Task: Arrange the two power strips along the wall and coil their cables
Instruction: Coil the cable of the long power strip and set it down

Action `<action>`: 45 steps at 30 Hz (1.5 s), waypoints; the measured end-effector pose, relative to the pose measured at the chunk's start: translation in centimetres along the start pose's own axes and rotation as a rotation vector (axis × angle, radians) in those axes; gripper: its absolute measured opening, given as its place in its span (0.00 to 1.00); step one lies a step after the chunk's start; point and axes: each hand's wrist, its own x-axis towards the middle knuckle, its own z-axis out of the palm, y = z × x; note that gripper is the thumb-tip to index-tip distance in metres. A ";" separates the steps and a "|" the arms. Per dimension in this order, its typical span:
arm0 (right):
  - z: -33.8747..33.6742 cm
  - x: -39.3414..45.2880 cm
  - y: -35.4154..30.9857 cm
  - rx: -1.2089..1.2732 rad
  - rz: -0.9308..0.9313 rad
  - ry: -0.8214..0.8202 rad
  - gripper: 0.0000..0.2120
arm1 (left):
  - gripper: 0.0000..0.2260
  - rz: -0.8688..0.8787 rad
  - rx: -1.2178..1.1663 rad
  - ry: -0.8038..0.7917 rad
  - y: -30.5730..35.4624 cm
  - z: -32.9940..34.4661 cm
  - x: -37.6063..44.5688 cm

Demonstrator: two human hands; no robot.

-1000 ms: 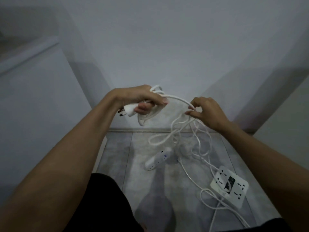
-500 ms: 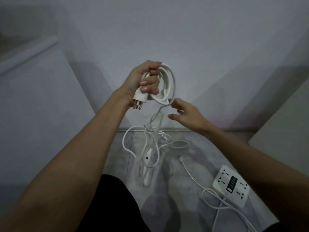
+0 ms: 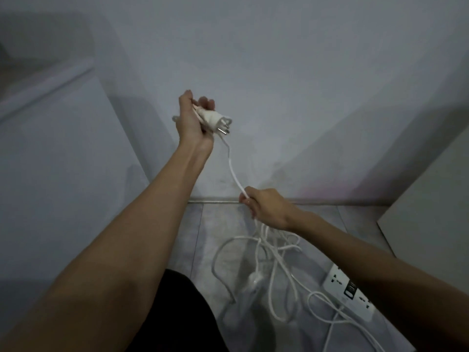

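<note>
Grey tiled floor (image 3: 203, 250) meets a smooth pale wall (image 3: 279, 72). Raised left hand (image 3: 194, 121) grips a white moulded plug (image 3: 215, 121); right hand (image 3: 266, 207) pinches its round cable (image 3: 234, 177). Loose loops tangle by a slim strip (image 3: 252, 282); a rectangular strip (image 3: 349, 292) lies at the floor's right edge.

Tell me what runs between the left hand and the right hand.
In the head view, a taut stretch of white cable runs from the plug held in the left hand down to the right hand pinching it. Nothing else lies between.

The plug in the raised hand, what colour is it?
White, with grey metal prongs; the plug shows clearly in the head view.
</note>
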 end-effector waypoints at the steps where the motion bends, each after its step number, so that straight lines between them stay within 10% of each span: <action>1: -0.1 -0.1 -0.3 -0.065 -0.018 -0.023 0.10 | 0.14 0.043 0.132 0.030 -1.0 -0.5 0.1; 8: -3.2 -0.5 -1.9 -0.225 -0.151 0.015 0.09 | 0.22 0.269 1.804 -0.505 -5.2 -5.4 -1.3; 15: -6.0 -1.2 1.0 0.083 -0.017 0.043 0.08 | 0.37 -0.182 2.059 -0.758 -2.8 -4.0 -3.4; 20: -6.8 -1.6 2.8 0.587 0.108 -0.067 0.04 | 0.22 -0.565 1.922 -0.971 -1.0 -2.0 -4.7; 24: -6.5 -2.0 4.6 0.735 0.235 0.059 0.06 | 0.22 -0.545 1.735 -0.933 0.7 -3.0 -4.6; 31: -4.8 -2.0 7.7 0.345 0.410 0.445 0.10 | 0.19 -0.376 0.923 -0.485 3.9 -4.4 -3.3; 40: -0.9 -2.5 11.2 0.050 0.705 0.123 0.01 | 0.16 -0.172 0.119 -0.275 6.9 -0.2 -2.8; 45: 0.6 -4.6 13.0 -0.111 0.827 0.073 0.15 | 0.21 -0.014 0.003 -0.062 8.6 -0.8 -1.0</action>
